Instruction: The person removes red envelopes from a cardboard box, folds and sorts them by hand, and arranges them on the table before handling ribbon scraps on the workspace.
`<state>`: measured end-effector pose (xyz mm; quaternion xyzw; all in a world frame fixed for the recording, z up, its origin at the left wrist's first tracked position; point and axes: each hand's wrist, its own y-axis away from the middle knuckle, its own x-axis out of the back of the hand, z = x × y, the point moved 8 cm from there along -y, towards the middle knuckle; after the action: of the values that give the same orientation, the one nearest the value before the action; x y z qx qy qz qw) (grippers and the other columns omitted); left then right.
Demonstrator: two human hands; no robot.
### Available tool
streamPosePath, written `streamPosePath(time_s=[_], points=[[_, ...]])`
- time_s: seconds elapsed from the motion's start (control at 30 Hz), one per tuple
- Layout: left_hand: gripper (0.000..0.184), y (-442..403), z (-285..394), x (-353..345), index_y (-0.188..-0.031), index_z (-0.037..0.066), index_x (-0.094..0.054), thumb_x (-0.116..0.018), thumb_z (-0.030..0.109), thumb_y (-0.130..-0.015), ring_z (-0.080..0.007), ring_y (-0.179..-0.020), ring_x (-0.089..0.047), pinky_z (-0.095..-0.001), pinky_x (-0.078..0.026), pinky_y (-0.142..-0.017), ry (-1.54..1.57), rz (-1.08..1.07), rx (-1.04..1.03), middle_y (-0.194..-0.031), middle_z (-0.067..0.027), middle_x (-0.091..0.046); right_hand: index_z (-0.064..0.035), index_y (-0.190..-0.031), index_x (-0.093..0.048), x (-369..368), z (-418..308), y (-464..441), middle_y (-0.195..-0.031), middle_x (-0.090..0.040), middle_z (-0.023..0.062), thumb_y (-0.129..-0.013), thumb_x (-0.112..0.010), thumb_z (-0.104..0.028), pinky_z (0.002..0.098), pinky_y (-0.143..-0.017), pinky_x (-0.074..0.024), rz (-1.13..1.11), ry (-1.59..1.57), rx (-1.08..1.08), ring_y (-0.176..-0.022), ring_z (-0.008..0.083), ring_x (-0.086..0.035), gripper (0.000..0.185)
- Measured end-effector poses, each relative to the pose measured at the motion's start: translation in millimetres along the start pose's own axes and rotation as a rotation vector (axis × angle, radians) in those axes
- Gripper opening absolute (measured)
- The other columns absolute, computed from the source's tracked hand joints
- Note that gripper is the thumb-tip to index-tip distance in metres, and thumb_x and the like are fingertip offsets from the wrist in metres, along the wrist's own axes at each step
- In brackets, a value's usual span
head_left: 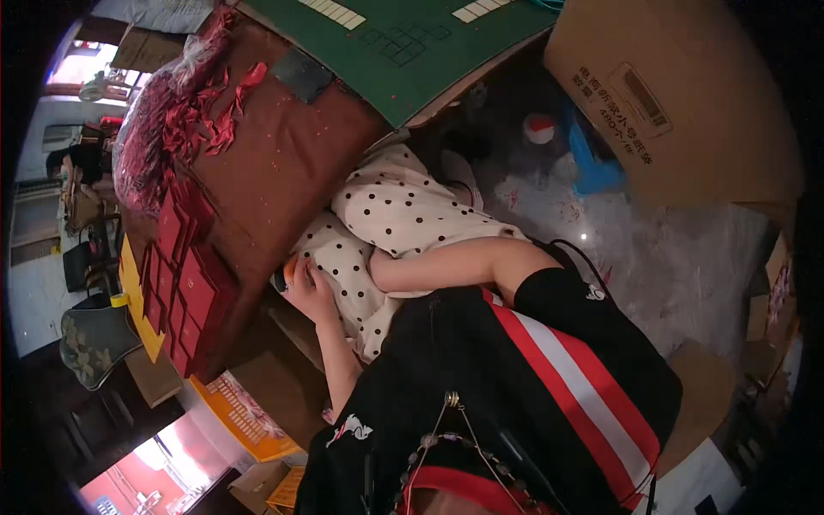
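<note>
My left hand (pixel 311 290) rests by the knee of the white trousers with black dots (pixel 412 206), beside the brown-covered table's edge. Its fingers are curled by a small orange and dark thing (pixel 290 269), too little of which shows to name. My right hand (pixel 378 268) lies in the lap, tucked between the thighs. Cloth and the wrist hide its fingers. Left of my left hand, several dark red paper bags or envelopes (pixel 184 287) lie overlapping on the brown table cover (pixel 296 146).
Red ribbons (pixel 210 120) and a clear plastic bag of red material (pixel 142 163) lie farther along the table. A green board (pixel 412 64) is ahead. At right stand a large cardboard box (pixel 678 103) and a blue plastic bag (pixel 592 163) on the grey floor (pixel 635 266).
</note>
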<state>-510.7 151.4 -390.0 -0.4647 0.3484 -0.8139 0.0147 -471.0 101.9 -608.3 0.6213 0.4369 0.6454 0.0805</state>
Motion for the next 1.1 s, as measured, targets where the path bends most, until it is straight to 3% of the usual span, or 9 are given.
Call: streamPosePath(time_s=[0.13,0.2,0.27,0.33,0.37,0.6,0.77,0.87,1.1], points=[[0.011,6.8,0.9,-9.0,-0.088,0.001,-0.069,-0.061,0.008,-0.085,-0.0248,-0.071,-0.065,-0.0341,-0.050,-0.066,-0.079,-0.043,-0.022,-0.085,-0.0115,-0.068,-0.0122,-0.119,-0.067,2.3,2.7,15.3,-0.129,-0.058,0.0092,-0.083,-0.062,-0.021,0.0518,-0.087,-0.0444,-0.044,-0.071,-0.002,-0.112,0.0324,-0.057,0.037],[0.011,13.4,-15.7,-14.9,-0.093,0.008,-0.066,-0.062,0.009,-0.083,-0.0288,-0.092,-0.063,-0.0396,-0.047,-0.074,-0.116,-0.113,0.062,-0.107,-0.0125,-0.066,-0.0129,-0.120,-0.066,5.5,7.5,23.4,-0.131,-0.057,0.0088,-0.084,-0.061,-0.021,0.0519,-0.089,-0.0434,-0.061,-0.083,-0.006,-0.113,0.0324,-0.056,0.037],[0.011,17.2,-37.0,-17.5,-0.093,0.009,-0.067,-0.062,0.011,-0.083,-0.0280,-0.090,-0.064,-0.0401,-0.045,-0.071,0.070,-0.092,0.250,-0.110,-0.0120,-0.066,-0.0135,-0.121,-0.066,10.5,12.6,32.9,-0.132,-0.057,0.0085,-0.086,-0.060,-0.021,0.0520,-0.090,-0.0425,-0.081,-0.102,-0.013,-0.113,0.0325,-0.055,0.036],[0.011,13.9,-33.4,-15.5,-0.091,0.009,-0.067,-0.062,0.008,-0.082,-0.0284,-0.081,-0.065,-0.0401,-0.047,-0.068,-0.069,-0.110,0.185,-0.108,-0.0116,-0.066,-0.0142,-0.122,-0.065,18.8,19.7,46.5,-0.133,-0.056,0.0081,-0.087,-0.059,-0.021,0.0522,-0.092,-0.0415,-0.063,-0.126,-0.012,-0.114,0.0325,-0.054,0.036],[0.011,6.8,-22.1,-8.7,-0.092,0.007,-0.069,-0.061,0.011,-0.086,-0.0269,-0.066,-0.064,-0.0360,-0.049,-0.061,-0.176,-0.060,0.082,-0.086,-0.0128,-0.066,-0.0145,-0.123,-0.065,25.2,23.5,52.4,-0.134,-0.055,0.0079,-0.087,-0.059,-0.021,0.0523,-0.093,-0.0411,-0.044,-0.120,-0.002,-0.114,0.0325,-0.054,0.036],[0.011,-2.6,-20.2,-7.3,-0.091,0.011,-0.067,-0.063,0.013,-0.081,-0.0306,-0.077,-0.062,-0.0416,-0.044,-0.071,-0.004,-0.101,0.197,-0.090,-0.0124,-0.066,-0.0023,-0.080,-0.071,84.4,16.3,99.2,-0.082,-0.069,0.0150,-0.070,-0.060,-0.016,0.0432,-0.066,-0.0531,0.375,-0.161,0.287,-0.079,0.0334,-0.067,0.020],[0.014,-14.3,-18.0,2.1,-0.091,0.013,-0.066,-0.064,0.009,-0.077,-0.0289,-0.084,-0.061,-0.0418,-0.041,-0.073,0.150,-0.085,0.177,-0.099,-0.0078,-0.066,-0.0049,-0.093,-0.068,139.1,38.0,111.8,-0.087,-0.063,0.0179,-0.073,-0.060,-0.024,0.0448,-0.079,-0.0482,0.105,-0.374,0.374,-0.087,0.0361,-0.061,0.028],[0.017,-17.2,-25.9,6.8,-0.094,0.014,-0.066,-0.064,0.013,-0.077,-0.0297,-0.081,-0.060,-0.0420,-0.041,-0.072,0.202,-0.060,0.167,-0.095,-0.0085,-0.066,-0.0092,-0.105,-0.065,194.0,52.3,129.2,-0.086,-0.061,0.0156,-0.081,-0.064,-0.034,0.0461,-0.077,-0.0472,0.313,-0.453,0.534,-0.086,0.0352,-0.060,0.034],[0.018,-6.0,-51.0,15.8,-0.093,0.014,-0.068,-0.064,0.015,-0.074,-0.0291,-0.083,-0.060,-0.0417,-0.043,-0.075,0.155,-0.086,0.266,-0.092,-0.0066,-0.066,-0.0097,-0.099,-0.068,310.8,96.5,155.0,-0.084,-0.066,0.0064,-0.081,-0.069,-0.018,0.0304,-0.068,-0.0479,0.624,-0.721,0.542,-0.076,0.0198,-0.060,0.020]])
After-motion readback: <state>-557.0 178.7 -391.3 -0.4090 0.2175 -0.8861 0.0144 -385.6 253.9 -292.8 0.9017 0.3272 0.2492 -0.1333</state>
